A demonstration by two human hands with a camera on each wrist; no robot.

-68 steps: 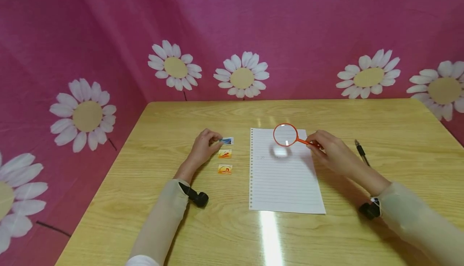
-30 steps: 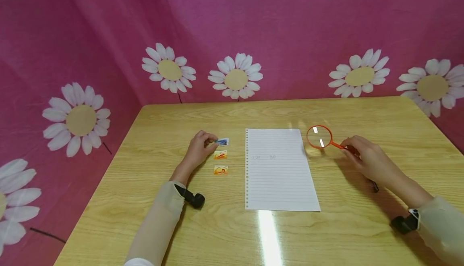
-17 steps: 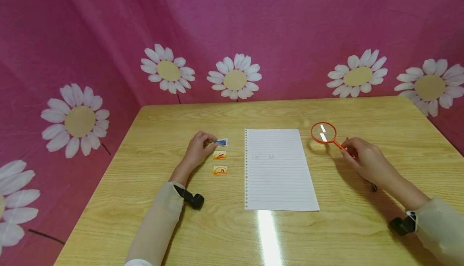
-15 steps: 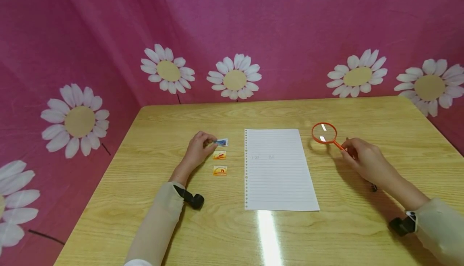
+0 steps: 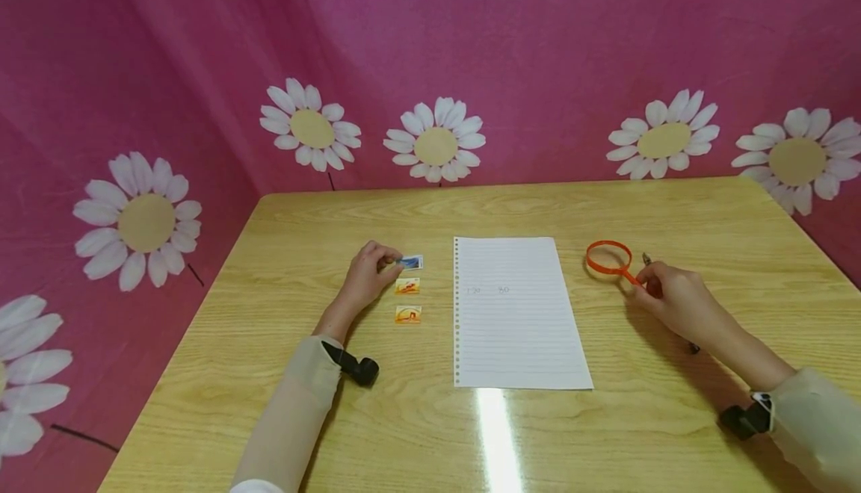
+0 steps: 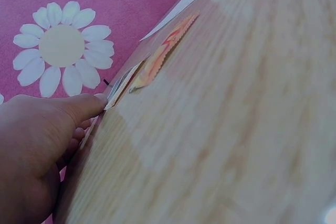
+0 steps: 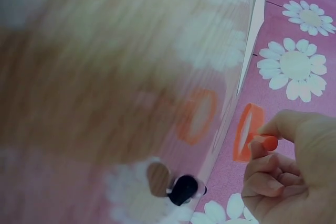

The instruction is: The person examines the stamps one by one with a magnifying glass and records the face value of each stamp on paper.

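In the head view my right hand (image 5: 679, 299) pinches the handle of an orange-red magnifying glass (image 5: 631, 278), right of the paper. The right wrist view shows the handle end (image 7: 270, 142) between thumb and fingers, with the round rim (image 7: 248, 129) tilted above the table. My left hand (image 5: 366, 276) pinches the left edge of a blue postage stamp (image 5: 412, 262); its thumb (image 6: 92, 106) lies at the stamp's corner in the left wrist view. Two orange-yellow stamps lie in a column below it, a middle one (image 5: 407, 286) and a lower one (image 5: 408, 315).
A lined sheet of paper (image 5: 521, 343) with faint handwritten numbers lies between the hands. Partly hidden beneath the right hand is a black pen (image 5: 693, 347). The wooden table (image 5: 403, 433) meets a pink curtain (image 5: 538, 45) with daisies at its back edge.
My right hand has carried the magnifying glass rightward off the paper, and its lens has lowered toward the table and tilted. My left hand stays at the blue stamp.
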